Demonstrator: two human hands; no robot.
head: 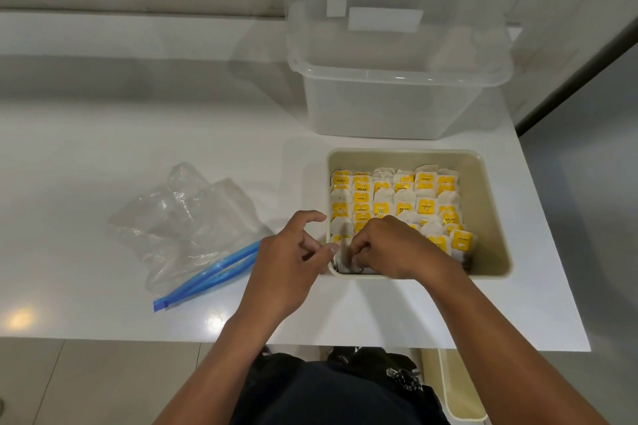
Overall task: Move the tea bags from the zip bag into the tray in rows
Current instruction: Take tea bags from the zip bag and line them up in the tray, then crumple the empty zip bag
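Beige tray (490,214) nearly filled with tea bags (393,198); right hand (386,245) pinching one into near-left corner, left hand (293,252) loosely curled, steadying rim; zip bag (186,228) emptied left.

text: "RELAX" on yellow tea bag tags (361,189) in beige tray (493,210) | repeats: tag at mid row (404,208), tag at right (449,219) | other tag print: too small to read | clear bin labels (385,20): blank
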